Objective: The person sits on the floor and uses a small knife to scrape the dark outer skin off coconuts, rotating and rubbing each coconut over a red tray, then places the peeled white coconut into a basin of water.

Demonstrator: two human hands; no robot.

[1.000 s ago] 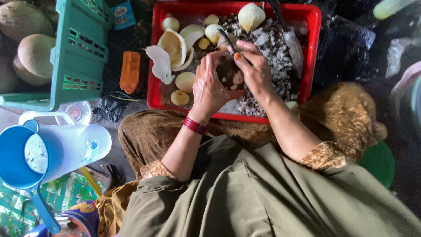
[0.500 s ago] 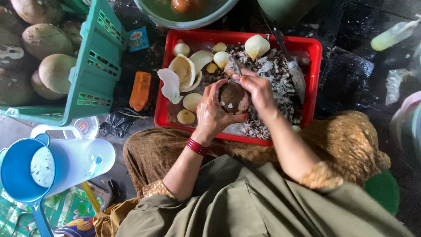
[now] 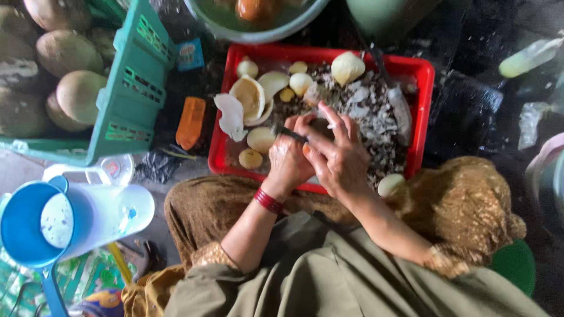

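My left hand (image 3: pixel 286 161) and my right hand (image 3: pixel 338 155) are cupped together over the red tray (image 3: pixel 423 88), holding a dark round piece of coconut (image 3: pixel 320 124) between them. A thin dark blade (image 3: pixel 292 135) shows between the fingers; which hand grips it is unclear. The coconut piece is mostly hidden by my fingers. White coconut pieces (image 3: pixel 252 97) and a heap of grey-brown shavings (image 3: pixel 376 117) lie in the tray. A red bangle (image 3: pixel 268 201) circles my left wrist.
A green plastic crate (image 3: pixel 126 100) with whole coconuts (image 3: pixel 79 94) stands at left. An orange tool handle (image 3: pixel 192 122) lies beside the tray. A white jug (image 3: pixel 103 214) and blue scoop (image 3: pixel 26 229) sit at lower left. A bowl (image 3: pixel 258 23) is beyond the tray.
The hands have closed more tightly over the coconut piece, which showed clearly half a second ago. The view has shifted so the tray lies lower in the frame and the bowl appears.
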